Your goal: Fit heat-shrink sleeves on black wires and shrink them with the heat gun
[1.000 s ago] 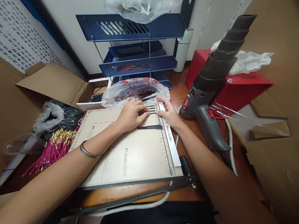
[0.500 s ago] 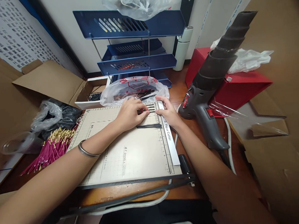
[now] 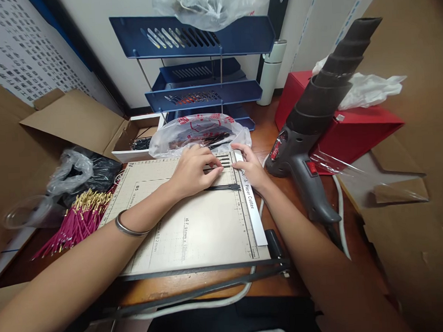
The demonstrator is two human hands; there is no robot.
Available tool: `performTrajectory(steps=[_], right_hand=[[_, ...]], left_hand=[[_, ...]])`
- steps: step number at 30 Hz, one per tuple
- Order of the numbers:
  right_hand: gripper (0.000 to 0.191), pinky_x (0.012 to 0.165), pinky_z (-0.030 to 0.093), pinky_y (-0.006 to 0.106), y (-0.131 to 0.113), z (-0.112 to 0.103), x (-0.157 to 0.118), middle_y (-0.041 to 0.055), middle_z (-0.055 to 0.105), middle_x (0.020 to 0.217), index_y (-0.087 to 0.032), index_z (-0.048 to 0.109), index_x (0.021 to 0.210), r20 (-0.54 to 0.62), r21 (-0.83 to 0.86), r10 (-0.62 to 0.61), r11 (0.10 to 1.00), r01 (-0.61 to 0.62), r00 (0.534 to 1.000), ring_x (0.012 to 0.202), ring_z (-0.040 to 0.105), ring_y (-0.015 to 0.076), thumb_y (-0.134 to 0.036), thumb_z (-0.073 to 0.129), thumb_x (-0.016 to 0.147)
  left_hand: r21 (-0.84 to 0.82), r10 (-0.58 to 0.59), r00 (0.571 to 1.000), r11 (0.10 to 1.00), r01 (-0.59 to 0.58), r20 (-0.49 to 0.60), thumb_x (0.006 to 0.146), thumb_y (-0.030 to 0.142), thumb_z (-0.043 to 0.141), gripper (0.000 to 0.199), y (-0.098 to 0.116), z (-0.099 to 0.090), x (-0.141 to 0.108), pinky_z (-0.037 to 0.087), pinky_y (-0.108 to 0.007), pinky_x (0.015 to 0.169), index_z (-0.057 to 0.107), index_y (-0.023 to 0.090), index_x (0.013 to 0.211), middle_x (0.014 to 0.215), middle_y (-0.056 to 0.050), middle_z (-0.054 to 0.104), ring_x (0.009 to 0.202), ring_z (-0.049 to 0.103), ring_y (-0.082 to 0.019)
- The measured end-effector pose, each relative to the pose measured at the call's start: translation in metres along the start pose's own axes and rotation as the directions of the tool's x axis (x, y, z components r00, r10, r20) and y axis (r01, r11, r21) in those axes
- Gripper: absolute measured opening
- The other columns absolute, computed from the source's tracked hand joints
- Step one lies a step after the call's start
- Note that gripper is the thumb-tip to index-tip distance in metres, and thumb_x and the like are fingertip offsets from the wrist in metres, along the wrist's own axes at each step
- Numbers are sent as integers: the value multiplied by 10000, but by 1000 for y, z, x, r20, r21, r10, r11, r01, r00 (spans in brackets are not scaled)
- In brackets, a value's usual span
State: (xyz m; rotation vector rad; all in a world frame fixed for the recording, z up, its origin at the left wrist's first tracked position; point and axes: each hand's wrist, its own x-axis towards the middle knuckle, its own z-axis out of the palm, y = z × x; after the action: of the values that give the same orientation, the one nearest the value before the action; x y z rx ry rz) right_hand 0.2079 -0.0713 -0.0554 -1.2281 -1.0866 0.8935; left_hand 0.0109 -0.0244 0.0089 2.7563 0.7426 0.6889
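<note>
A paper cutter (image 3: pixel 206 226) with a cream, ruled board lies in front of me. My left hand (image 3: pixel 194 171) rests on its upper part, thumb and index finger close together at thin black wires (image 3: pixel 224 161). The wires' far parts are under the fingers. My right hand (image 3: pixel 252 170) is at the white strip (image 3: pixel 254 211) on the cutter's right side. Its thumb tip sits by the wire ends, and the index finger stretches past the top of the strip. A small bundle of black wires (image 3: pixel 224 187) lies just below my left hand, pointing toward the strip.
A plastic bag (image 3: pixel 201 132) with dark wires stands behind the cutter, before a blue tray rack (image 3: pixel 203 95). Magenta wires with gold ends (image 3: pixel 79 218) lie left, near an open carton (image 3: pixel 73 114). A heat gun (image 3: pixel 305 146) and a red box (image 3: pixel 364 129) stand right.
My left thumb and index finger have shifted slightly and parted a little at the wires. My right hand stays at the strip.
</note>
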Motion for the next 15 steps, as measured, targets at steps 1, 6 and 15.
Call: performTrajectory(steps=[1, 6, 15], right_hand=[[617, 1213, 398, 458, 0, 0, 0, 49, 654, 1320, -261, 571, 1208, 4, 7, 4, 1000, -4, 1000, 1311, 568, 290, -264, 642, 595], [651, 1186, 407, 441, 2, -1, 0, 56, 635, 1337, -248, 565, 1248, 25, 5, 14, 1000, -14, 1000, 1284, 570, 288, -286, 624, 601], [611, 1189, 410, 461, 0, 0, -1, 55, 654, 1264, -251, 563, 1205, 7, 36, 16, 999, -17, 1000, 1263, 584, 293, -274, 629, 598]], left_hand=[[-13, 16, 1000, 1000, -16, 9, 945, 374, 628, 229, 2, -1, -2, 371, -421, 850, 775, 210, 880, 918, -65, 722, 904, 564, -243], [-77, 68, 993, 995, -60, 95, 929, 368, 656, 199, 9, -5, -7, 351, -430, 859, 776, 232, 848, 883, -47, 721, 889, 537, -241], [-135, 102, 985, 987, -83, 139, 925, 364, 674, 182, 6, -5, -7, 345, -426, 865, 789, 253, 837, 876, -34, 745, 892, 528, -240]])
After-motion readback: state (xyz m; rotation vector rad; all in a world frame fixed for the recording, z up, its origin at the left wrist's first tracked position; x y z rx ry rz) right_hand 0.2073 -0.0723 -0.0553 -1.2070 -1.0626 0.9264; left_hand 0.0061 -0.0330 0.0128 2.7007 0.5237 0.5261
